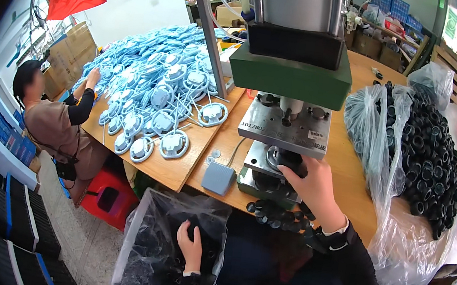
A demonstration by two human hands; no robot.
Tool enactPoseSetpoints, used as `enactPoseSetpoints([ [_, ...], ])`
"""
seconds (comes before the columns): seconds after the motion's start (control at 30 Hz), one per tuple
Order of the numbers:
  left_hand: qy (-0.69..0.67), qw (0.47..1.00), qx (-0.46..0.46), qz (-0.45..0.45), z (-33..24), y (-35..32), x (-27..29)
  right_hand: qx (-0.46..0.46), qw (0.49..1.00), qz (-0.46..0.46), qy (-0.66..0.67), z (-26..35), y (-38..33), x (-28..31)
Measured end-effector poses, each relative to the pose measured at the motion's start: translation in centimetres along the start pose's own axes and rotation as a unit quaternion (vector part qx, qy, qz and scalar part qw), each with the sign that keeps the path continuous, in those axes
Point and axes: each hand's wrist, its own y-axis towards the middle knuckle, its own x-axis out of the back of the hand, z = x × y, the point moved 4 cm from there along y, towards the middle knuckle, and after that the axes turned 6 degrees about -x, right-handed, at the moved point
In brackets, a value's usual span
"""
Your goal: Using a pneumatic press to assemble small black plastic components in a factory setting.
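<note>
My right hand reaches under the upper plate of a bench press. Its thumb and fingers close round a black round part at the lower die; the fingertips are partly hidden. Beside the part, a round metal piece sits on the lower die block. My left hand hangs over a bin lined with clear plastic. Its fingers are apart, with nothing seen in them. Black parts show dimly inside the bin.
Black ring-shaped parts fill a clear bag on the right. A grey box with a cable stands left of the press. Light-blue cord-and-disc pieces pile up on the left table, where another person works. A red stool stands below.
</note>
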Motion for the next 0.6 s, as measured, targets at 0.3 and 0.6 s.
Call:
enactPoseSetpoints([
  [0.3, 0.028, 0.962, -0.266, 0.055, -12.2, 13.7, -7.7, 0.011, 0.999, -0.044, -0.019, 2.4, 2.3, 0.9],
  [0.6, -0.069, 0.884, -0.461, -0.033, -27.2, 9.9, -3.8, 0.002, 0.972, -0.195, 0.13, -2.7, -8.6, 7.8],
])
